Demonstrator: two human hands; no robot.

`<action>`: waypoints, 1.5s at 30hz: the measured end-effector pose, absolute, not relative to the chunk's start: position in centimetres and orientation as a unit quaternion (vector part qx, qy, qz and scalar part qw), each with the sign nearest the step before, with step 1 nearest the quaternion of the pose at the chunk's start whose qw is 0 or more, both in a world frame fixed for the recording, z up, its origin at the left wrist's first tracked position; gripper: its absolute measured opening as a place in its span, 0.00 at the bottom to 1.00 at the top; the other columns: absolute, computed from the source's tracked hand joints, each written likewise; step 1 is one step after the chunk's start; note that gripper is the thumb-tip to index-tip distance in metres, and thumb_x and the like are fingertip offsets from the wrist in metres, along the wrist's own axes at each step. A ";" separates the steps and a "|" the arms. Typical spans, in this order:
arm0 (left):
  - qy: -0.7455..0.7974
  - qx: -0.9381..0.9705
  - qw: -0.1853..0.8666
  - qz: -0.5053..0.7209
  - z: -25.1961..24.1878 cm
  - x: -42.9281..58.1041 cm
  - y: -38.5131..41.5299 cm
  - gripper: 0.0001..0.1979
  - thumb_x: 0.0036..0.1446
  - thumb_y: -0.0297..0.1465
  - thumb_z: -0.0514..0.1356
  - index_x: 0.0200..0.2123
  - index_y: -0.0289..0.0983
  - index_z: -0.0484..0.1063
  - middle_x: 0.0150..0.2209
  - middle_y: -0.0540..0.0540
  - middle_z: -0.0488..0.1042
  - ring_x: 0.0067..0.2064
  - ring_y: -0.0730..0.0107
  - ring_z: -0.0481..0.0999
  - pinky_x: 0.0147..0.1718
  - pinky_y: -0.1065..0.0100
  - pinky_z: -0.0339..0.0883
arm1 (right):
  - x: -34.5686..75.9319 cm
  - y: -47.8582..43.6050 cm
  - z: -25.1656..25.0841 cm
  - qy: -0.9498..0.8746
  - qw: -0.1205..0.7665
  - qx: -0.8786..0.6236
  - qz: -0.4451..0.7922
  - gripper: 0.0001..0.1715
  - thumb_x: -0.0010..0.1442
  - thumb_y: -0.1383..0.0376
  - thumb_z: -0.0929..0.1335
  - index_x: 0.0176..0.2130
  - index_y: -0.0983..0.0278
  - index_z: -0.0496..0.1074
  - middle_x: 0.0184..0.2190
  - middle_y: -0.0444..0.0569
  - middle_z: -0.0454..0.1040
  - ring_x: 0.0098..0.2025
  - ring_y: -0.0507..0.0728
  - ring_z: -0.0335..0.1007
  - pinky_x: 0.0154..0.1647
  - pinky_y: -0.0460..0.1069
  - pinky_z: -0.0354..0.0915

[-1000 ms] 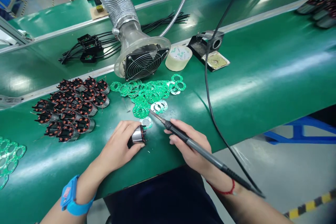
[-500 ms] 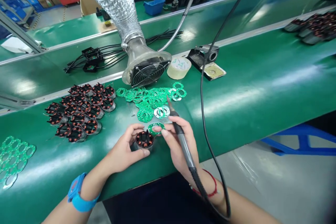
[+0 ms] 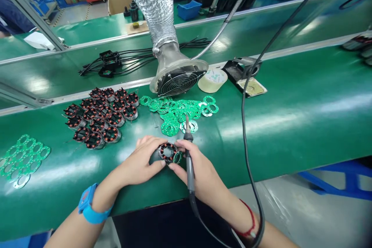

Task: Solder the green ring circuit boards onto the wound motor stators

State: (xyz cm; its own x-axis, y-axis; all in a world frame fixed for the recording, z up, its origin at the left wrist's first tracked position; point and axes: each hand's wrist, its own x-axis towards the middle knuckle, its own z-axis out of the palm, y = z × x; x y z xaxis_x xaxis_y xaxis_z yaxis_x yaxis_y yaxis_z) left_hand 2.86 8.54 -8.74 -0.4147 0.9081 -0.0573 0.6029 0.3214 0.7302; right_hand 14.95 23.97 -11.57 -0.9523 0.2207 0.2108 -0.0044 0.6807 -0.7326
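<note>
My left hand (image 3: 139, 162) grips a round motor stator (image 3: 167, 152) with copper windings, standing upright on the green belt near its front edge. My right hand (image 3: 197, 168) carries a black soldering iron (image 3: 188, 155) tucked along the palm, tip pointing away from me. Its thumb and fingers pinch a green ring-shaped circuit board (image 3: 177, 157) against the stator's right side. A pile of loose green ring boards (image 3: 177, 110) lies just beyond the hands.
Several more stators (image 3: 101, 118) sit in a cluster at the left. A fume extractor with a fan grille (image 3: 178, 81) and foil hose stands behind the pile, beside a tape roll (image 3: 212, 79) and iron stand (image 3: 244, 71). More green boards (image 3: 20, 159) lie far left. Another person works across the far belt.
My right hand has brought the green ring board from beside the stator onto it. The soldering iron has swung from pointing left to pointing away. The stator was turned upright.
</note>
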 end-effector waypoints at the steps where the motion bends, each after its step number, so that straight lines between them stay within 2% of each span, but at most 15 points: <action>1: 0.783 0.478 0.238 0.318 -8.6 2.9 8.5 0.19 0.60 0.34 0.56 0.54 0.41 0.60 0.51 0.44 0.68 0.52 0.59 0.63 0.51 0.56 0.56 | 15.0 24.1 -11.5 -0.909 0.120 -0.064 0.394 0.28 0.58 0.63 0.68 0.55 0.61 0.56 0.48 0.55 0.71 0.47 0.62 0.73 0.45 0.59 0.71; 4: 0.812 0.456 0.214 0.295 -8.7 3.2 8.8 0.20 0.57 0.40 0.59 0.50 0.39 0.63 0.47 0.43 0.69 0.49 0.56 0.64 0.47 0.55 0.57 | 15.2 25.0 -11.2 -0.912 0.083 -0.061 0.398 0.27 0.58 0.65 0.68 0.55 0.60 0.57 0.47 0.55 0.71 0.45 0.60 0.73 0.44 0.58 0.71; 7: 0.815 0.469 0.198 0.278 -8.7 3.5 8.8 0.20 0.55 0.36 0.61 0.50 0.40 0.63 0.46 0.43 0.69 0.48 0.56 0.64 0.46 0.56 0.57 | 15.3 26.1 -10.8 -0.894 0.050 -0.074 0.440 0.31 0.57 0.65 0.68 0.56 0.59 0.54 0.46 0.53 0.71 0.36 0.56 0.74 0.38 0.54 0.73; 9: 0.806 0.479 0.202 0.283 -8.5 3.4 8.6 0.18 0.57 0.35 0.59 0.50 0.41 0.63 0.46 0.44 0.70 0.48 0.57 0.64 0.46 0.56 0.57 | 15.1 26.5 -10.4 -0.891 0.052 -0.078 0.445 0.30 0.57 0.64 0.68 0.56 0.59 0.54 0.45 0.52 0.71 0.34 0.55 0.73 0.37 0.53 0.73; 13: 0.796 0.478 0.219 0.300 -8.2 2.9 8.2 0.14 0.61 0.32 0.54 0.51 0.41 0.64 0.46 0.45 0.71 0.48 0.60 0.65 0.48 0.57 0.57 | 14.2 26.1 -9.4 -0.925 0.136 -0.043 0.351 0.25 0.58 0.66 0.66 0.54 0.61 0.58 0.47 0.55 0.71 0.46 0.61 0.71 0.45 0.58 0.69; 17: 0.822 0.449 0.194 0.292 -8.8 2.8 8.5 0.13 0.59 0.26 0.54 0.47 0.39 0.66 0.44 0.46 0.73 0.47 0.60 0.66 0.46 0.57 0.58 | 13.1 24.7 -8.8 -0.956 0.166 -0.019 0.239 0.23 0.60 0.67 0.64 0.55 0.65 0.61 0.40 0.55 0.72 0.40 0.62 0.68 0.38 0.58 0.69; 22: 0.856 0.432 0.134 0.253 -9.8 3.2 9.1 0.07 0.58 0.32 0.58 0.39 0.37 0.67 0.38 0.46 0.72 0.42 0.60 0.67 0.41 0.59 0.59 | 12.2 23.6 -9.3 -0.976 0.162 0.019 0.148 0.21 0.62 0.70 0.61 0.55 0.66 0.63 0.36 0.55 0.71 0.36 0.62 0.62 0.35 0.57 0.65; 26: 0.863 0.435 0.107 0.232 -9.9 3.3 9.1 0.06 0.59 0.33 0.58 0.37 0.37 0.67 0.36 0.45 0.71 0.41 0.59 0.67 0.40 0.59 0.59 | 12.1 23.6 -10.1 -0.956 0.207 0.014 0.206 0.18 0.62 0.67 0.63 0.52 0.67 0.64 0.35 0.54 0.71 0.35 0.61 0.62 0.36 0.55 0.64; 28: 0.855 0.436 0.114 0.256 -9.7 3.2 9.0 0.07 0.60 0.33 0.57 0.41 0.37 0.67 0.39 0.45 0.71 0.42 0.59 0.67 0.41 0.58 0.60 | 12.3 23.7 -10.5 -0.946 0.226 -0.019 0.232 0.19 0.61 0.65 0.64 0.51 0.66 0.64 0.35 0.53 0.72 0.36 0.61 0.63 0.36 0.55 0.64; 31: 0.833 0.429 0.130 0.325 -9.3 3.3 9.0 0.11 0.61 0.30 0.55 0.47 0.39 0.64 0.44 0.44 0.71 0.46 0.60 0.68 0.44 0.58 0.61 | 13.0 23.7 -11.0 -0.935 0.232 -0.050 0.263 0.22 0.60 0.62 0.65 0.53 0.64 0.63 0.40 0.55 0.72 0.41 0.62 0.66 0.38 0.56 0.64; 34: 0.816 0.428 0.135 0.364 -9.2 3.9 9.7 0.15 0.59 0.32 0.57 0.49 0.39 0.62 0.47 0.43 0.70 0.48 0.59 0.67 0.47 0.57 0.61 | 13.7 24.0 -11.5 -0.922 0.226 -0.027 0.313 0.24 0.62 0.69 0.61 0.57 0.61 0.59 0.48 0.54 0.72 0.47 0.61 0.67 0.44 0.56 0.65; 37: 0.822 0.430 0.116 0.355 -9.5 4.8 10.7 0.16 0.59 0.35 0.58 0.49 0.38 0.62 0.47 0.41 0.69 0.49 0.58 0.67 0.47 0.56 0.63 | 14.2 24.3 -12.1 -0.913 0.224 -0.015 0.341 0.26 0.61 0.73 0.59 0.58 0.59 0.57 0.51 0.52 0.71 0.49 0.59 0.67 0.47 0.56 0.65; 41: 0.837 0.439 0.093 0.314 -9.8 5.5 11.2 0.15 0.62 0.33 0.54 0.52 0.36 0.62 0.46 0.41 0.70 0.46 0.58 0.67 0.45 0.55 0.64 | 14.1 24.3 -12.7 -0.906 0.236 -0.036 0.350 0.25 0.61 0.73 0.61 0.57 0.59 0.58 0.47 0.52 0.72 0.47 0.59 0.67 0.46 0.55 0.66; 45: 0.824 0.475 0.121 0.283 -9.0 4.7 10.5 0.17 0.62 0.32 0.54 0.54 0.36 0.63 0.49 0.40 0.69 0.49 0.59 0.67 0.49 0.55 0.65 | 14.0 24.1 -12.8 -0.887 0.292 -0.052 0.354 0.26 0.59 0.73 0.63 0.55 0.60 0.57 0.41 0.51 0.72 0.42 0.59 0.66 0.43 0.55 0.66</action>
State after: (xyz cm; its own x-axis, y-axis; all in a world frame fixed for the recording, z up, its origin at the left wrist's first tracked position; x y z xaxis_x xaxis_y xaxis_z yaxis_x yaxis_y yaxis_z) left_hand 4.72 10.46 -9.01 -0.5196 0.8516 0.0692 0.7142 0.3884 0.5823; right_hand 14.05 24.07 -12.80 -0.8238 0.2994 0.4814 -0.1140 0.7444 -0.6579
